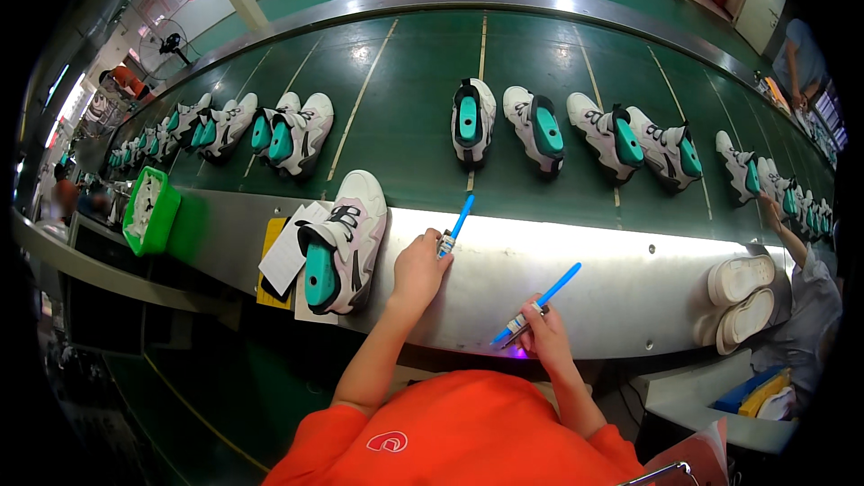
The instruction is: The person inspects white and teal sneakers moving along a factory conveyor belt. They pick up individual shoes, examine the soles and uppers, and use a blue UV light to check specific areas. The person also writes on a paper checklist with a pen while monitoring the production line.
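Observation:
My left hand [421,266] is closed around a slim blue pen [463,213] with a pale label, its tip pointing away from me over the steel ledge [594,252]. In my right hand [547,335] is a second blue pen [562,281], slanting down to the left. A thin dark piece shows beside it in the same grip, and a purple glow [517,353] lies on the ledge below. Left of my left hand stands a white and pale pink sneaker [358,193] with black trim and a teal insert [319,274]. Papers [292,252] and a yellow sheet lie partly under it.
Across the green conveyor belt [396,108] stand several similar sneakers [535,130] with teal inserts. A green basket [162,216] of white items sits at left. Two cream soles [742,292] lie at the ledge's right end, near another person's arm [787,234].

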{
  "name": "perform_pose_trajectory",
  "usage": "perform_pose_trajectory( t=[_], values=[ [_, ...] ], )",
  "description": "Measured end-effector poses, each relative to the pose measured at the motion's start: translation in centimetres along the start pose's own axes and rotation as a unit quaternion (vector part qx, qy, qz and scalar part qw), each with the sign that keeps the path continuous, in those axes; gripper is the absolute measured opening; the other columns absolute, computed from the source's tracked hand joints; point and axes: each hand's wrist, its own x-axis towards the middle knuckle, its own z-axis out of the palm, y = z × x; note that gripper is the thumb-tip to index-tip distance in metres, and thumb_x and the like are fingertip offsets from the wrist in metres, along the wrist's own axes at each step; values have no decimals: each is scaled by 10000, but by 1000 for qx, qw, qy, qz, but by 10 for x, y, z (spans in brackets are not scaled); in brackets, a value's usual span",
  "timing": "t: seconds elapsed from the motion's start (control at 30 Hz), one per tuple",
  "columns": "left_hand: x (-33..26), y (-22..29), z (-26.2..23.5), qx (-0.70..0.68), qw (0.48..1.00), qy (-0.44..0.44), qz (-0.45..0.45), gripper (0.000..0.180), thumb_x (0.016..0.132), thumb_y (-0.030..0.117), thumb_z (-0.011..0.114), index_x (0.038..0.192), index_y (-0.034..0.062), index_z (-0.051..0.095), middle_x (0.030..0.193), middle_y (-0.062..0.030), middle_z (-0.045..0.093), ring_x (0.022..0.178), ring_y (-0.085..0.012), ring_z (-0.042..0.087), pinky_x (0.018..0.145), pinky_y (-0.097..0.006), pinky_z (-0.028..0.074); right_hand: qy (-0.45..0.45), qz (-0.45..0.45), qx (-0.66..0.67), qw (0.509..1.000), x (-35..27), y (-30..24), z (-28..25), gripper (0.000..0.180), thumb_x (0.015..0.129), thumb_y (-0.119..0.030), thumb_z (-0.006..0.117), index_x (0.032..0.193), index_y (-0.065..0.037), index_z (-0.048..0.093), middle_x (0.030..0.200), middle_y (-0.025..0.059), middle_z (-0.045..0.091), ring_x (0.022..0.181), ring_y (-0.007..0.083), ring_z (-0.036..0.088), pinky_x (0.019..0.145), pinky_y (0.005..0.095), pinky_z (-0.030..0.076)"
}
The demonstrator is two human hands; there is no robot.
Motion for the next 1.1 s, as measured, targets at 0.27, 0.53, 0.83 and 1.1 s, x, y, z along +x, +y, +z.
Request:
perform_pose_trajectory(
  t=[0.27, 0.53, 0.83, 1.1],
  values=[
    [-12, 21, -14, -433, 870, -224, -71, 269, 738, 99, 700, 959, 20, 568, 739, -28, 598, 618, -87, 584, 537, -215, 449, -50, 11, -9, 999, 8, -4, 6, 292, 950, -330, 384, 872, -63, 470, 601, 12, 449, 423, 56, 404, 412, 200, 363],
    [-47, 49, -23, -506, 789, -338, -86, 302, 779, 55, 656, 1045, 22, 516, 855, -70, 619, 713, -113, 612, 592, -212, 479, -34, -66, -14, 997, -2, -5, 8, 271, 954, -326, 363, 971, -63, 428, 624, 11, 485, 436, 48, 435, 385, 158, 321],
    [-55, 44, -10, -509, 776, -370, -39, 419, 727, 0, 697, 1074, 31, 464, 852, -95, 632, 748, -93, 607, 617, -196, 476, 11, -73, -58, 996, -8, 5, 7, 271, 931, -304, 426, 1051, -63, 394, 731, 40, 527, 492, 62, 475, 427, 173, 371],
    [-60, 36, -6, -507, 755, -416, -17, 420, 738, -8, 681, 1026, 51, 382, 830, -107, 639, 746, -101, 600, 613, -214, 465, -67, -130, -70, 987, -4, -6, 18, 320, 834, -217, 572, 1098, -61, 480, 838, 5, 542, 646, 59, 492, 541, 178, 396]
  ],
)
